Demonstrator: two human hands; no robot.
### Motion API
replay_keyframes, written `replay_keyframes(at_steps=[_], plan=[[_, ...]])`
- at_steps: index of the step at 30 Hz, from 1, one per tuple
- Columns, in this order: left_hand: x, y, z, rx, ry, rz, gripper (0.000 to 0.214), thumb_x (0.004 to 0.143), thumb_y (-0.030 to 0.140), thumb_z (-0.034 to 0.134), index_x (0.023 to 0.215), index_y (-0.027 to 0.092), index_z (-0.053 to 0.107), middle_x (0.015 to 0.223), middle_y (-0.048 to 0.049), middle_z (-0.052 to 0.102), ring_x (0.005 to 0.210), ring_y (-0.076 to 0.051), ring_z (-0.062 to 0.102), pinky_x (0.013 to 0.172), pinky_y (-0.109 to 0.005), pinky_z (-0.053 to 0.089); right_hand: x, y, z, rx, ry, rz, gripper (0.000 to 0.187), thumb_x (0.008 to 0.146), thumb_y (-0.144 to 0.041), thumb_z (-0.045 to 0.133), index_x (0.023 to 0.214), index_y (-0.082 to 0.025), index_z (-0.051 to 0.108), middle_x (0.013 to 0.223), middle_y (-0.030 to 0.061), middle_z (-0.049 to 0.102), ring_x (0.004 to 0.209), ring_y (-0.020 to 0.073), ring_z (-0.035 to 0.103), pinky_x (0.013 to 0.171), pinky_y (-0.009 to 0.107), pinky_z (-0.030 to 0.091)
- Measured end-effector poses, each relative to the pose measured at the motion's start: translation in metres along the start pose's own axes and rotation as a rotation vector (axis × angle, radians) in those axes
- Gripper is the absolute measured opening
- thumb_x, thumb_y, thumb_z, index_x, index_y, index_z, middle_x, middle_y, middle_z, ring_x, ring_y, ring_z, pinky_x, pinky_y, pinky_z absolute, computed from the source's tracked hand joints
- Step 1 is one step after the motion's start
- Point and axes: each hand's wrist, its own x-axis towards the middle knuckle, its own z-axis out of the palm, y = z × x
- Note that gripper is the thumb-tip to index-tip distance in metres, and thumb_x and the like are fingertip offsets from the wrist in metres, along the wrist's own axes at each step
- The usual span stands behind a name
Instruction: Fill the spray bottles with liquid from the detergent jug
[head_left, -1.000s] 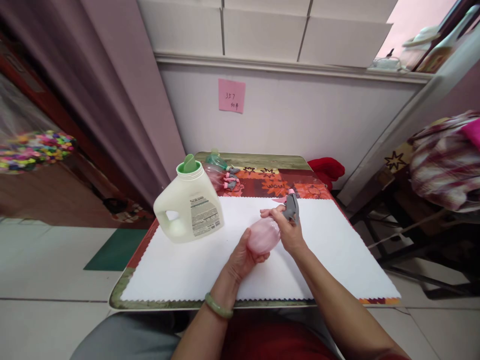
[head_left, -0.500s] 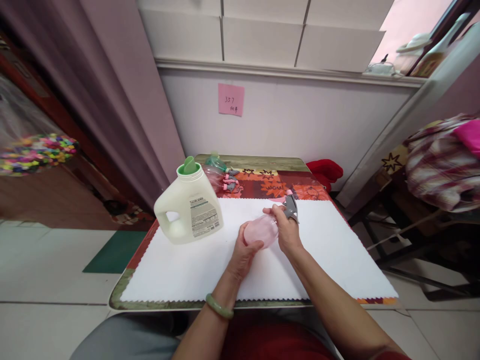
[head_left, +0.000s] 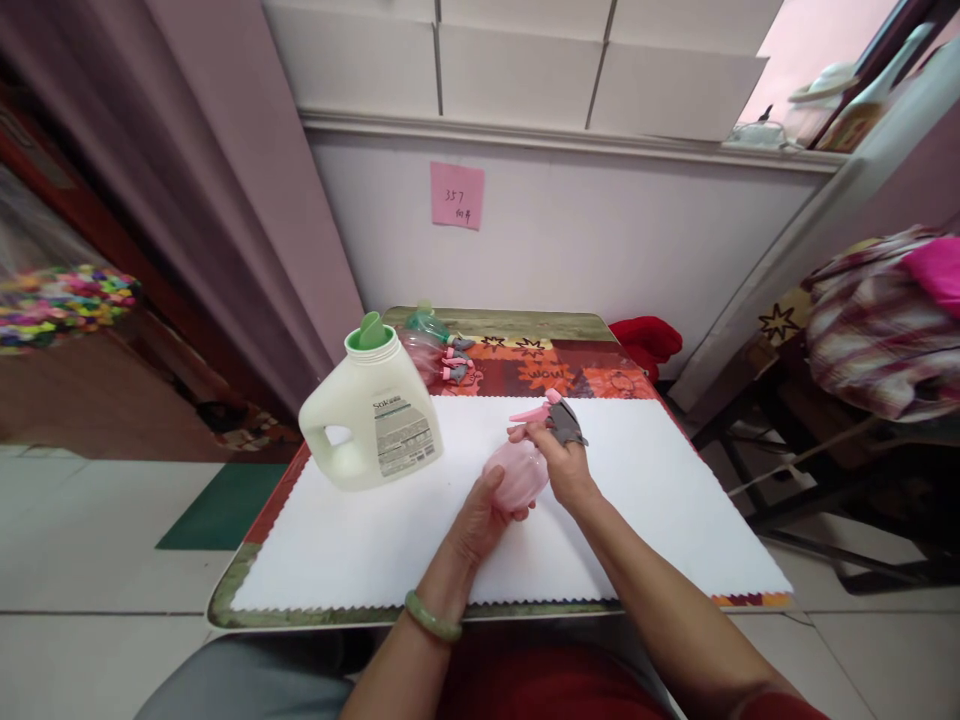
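Note:
My left hand cups the underside of a small pink spray bottle held over the white mat. My right hand is wrapped round the bottle's neck, just under its grey and pink trigger head. The pink trigger points left. A green bangle sits on my left wrist. A large cream detergent jug with a green cap stands upright on the mat to the left of my hands.
Two more small spray bottles, one green and one pink, lie behind the jug on the patterned table. A pink note is stuck on the wall. A red cloth and a chair with fabric are at the right.
The trigger head has turned in my right hand so its pink trigger now points left. Both hands and the bottle stayed over the mat; the camera shifted slightly.

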Motion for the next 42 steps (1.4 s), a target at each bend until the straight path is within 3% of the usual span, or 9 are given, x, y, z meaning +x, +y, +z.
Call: replay_keyframes(at_steps=[6, 9, 12, 16, 20, 25, 30, 34, 42], plan=[[0.002, 0.002, 0.004, -0.085, 0.126, 0.07, 0.062, 0.085, 0.059, 0.071, 0.129, 0.015, 0.065, 0.1, -0.0115, 0.075, 0.07, -0.017, 0.066, 0.052, -0.025, 0.046, -0.001, 0.01, 0.016, 0.009, 0.124, 0.041, 0.04, 0.08, -0.049, 0.075, 0.11, -0.024, 0.067, 0.103, 0.0059, 0.078, 0.1, 0.0281, 0.072, 0.091, 0.041, 0.055], [0.003, 0.005, 0.011, -0.133, 0.118, 0.15, 0.057, 0.09, 0.056, 0.067, 0.131, 0.016, 0.066, 0.125, -0.0134, 0.072, 0.099, -0.024, 0.07, 0.077, -0.033, 0.058, -0.01, 0.02, 0.016, -0.043, 0.07, 0.095, 0.057, 0.066, -0.047, 0.086, 0.114, -0.025, 0.063, 0.116, 0.0076, 0.074, 0.107, 0.0279, 0.07, 0.093, 0.04, 0.055], [0.004, 0.006, 0.019, -0.103, 0.088, 0.19, 0.056, 0.09, 0.055, 0.066, 0.129, 0.015, 0.069, 0.131, -0.0137, 0.071, 0.126, -0.031, 0.063, 0.107, -0.043, 0.051, -0.02, 0.028, 0.012, -0.253, 0.041, 0.162, 0.073, 0.056, -0.048, 0.091, 0.119, -0.027, 0.059, 0.113, 0.0063, 0.073, 0.105, 0.0302, 0.069, 0.09, 0.043, 0.055], [0.006, 0.001, 0.022, 0.007, 0.081, 0.224, 0.063, 0.088, 0.061, 0.066, 0.132, 0.015, 0.067, 0.13, -0.0159, 0.071, 0.134, -0.036, 0.056, 0.116, -0.051, 0.042, -0.022, 0.035, 0.001, -0.44, 0.056, 0.218, 0.068, 0.055, -0.049, 0.092, 0.113, -0.029, 0.063, 0.106, 0.005, 0.074, 0.1, 0.0328, 0.069, 0.088, 0.047, 0.054], [0.01, -0.007, 0.016, 0.052, 0.104, 0.237, 0.08, 0.085, 0.079, 0.054, 0.132, 0.015, 0.064, 0.134, -0.0192, 0.066, 0.135, -0.037, 0.055, 0.114, -0.051, 0.043, -0.007, 0.044, -0.021, -0.339, -0.01, 0.177, 0.061, 0.058, -0.052, 0.091, 0.109, -0.027, 0.069, 0.101, 0.0036, 0.076, 0.095, 0.0285, 0.07, 0.085, 0.042, 0.055], [0.016, -0.015, 0.004, 0.25, 0.273, 0.256, 0.066, 0.084, 0.07, 0.066, 0.128, 0.022, 0.059, 0.128, -0.0136, 0.064, 0.114, -0.03, 0.066, 0.104, -0.051, 0.05, 0.052, 0.058, -0.076, -0.427, 0.082, 0.173, 0.056, 0.064, -0.058, 0.085, 0.104, -0.021, 0.071, 0.099, 0.0061, 0.078, 0.09, 0.0255, 0.072, 0.081, 0.038, 0.056], [0.014, -0.014, 0.005, 0.494, 0.251, 0.197, 0.058, 0.089, 0.064, 0.064, 0.125, 0.019, 0.062, 0.128, -0.0159, 0.065, 0.114, -0.032, 0.066, 0.106, -0.053, 0.047, 0.151, 0.062, -0.155, -0.71, 0.346, 0.182, 0.076, 0.058, -0.052, 0.089, 0.121, -0.021, 0.062, 0.119, 0.0121, 0.074, 0.11, 0.0308, 0.069, 0.094, 0.042, 0.053], [0.014, -0.011, 0.016, 0.592, 0.322, 0.156, 0.057, 0.088, 0.065, 0.063, 0.123, 0.019, 0.065, 0.111, -0.0134, 0.073, 0.107, -0.032, 0.069, 0.107, -0.052, 0.046, 0.213, 0.066, -0.206, -0.854, 0.47, 0.23, 0.076, 0.061, -0.044, 0.089, 0.126, -0.017, 0.059, 0.125, 0.0168, 0.07, 0.117, 0.033, 0.066, 0.096, 0.04, 0.05], [0.014, -0.008, 0.021, 0.667, 0.382, 0.112, 0.055, 0.089, 0.062, 0.064, 0.124, 0.019, 0.067, 0.108, -0.0128, 0.075, 0.105, -0.031, 0.071, 0.102, -0.047, 0.049, 0.259, 0.088, -0.251, -0.967, 0.396, 0.23, 0.071, 0.069, -0.042, 0.084, 0.128, -0.012, 0.059, 0.121, 0.0169, 0.071, 0.11, 0.0255, 0.068, 0.084, 0.03, 0.046]])
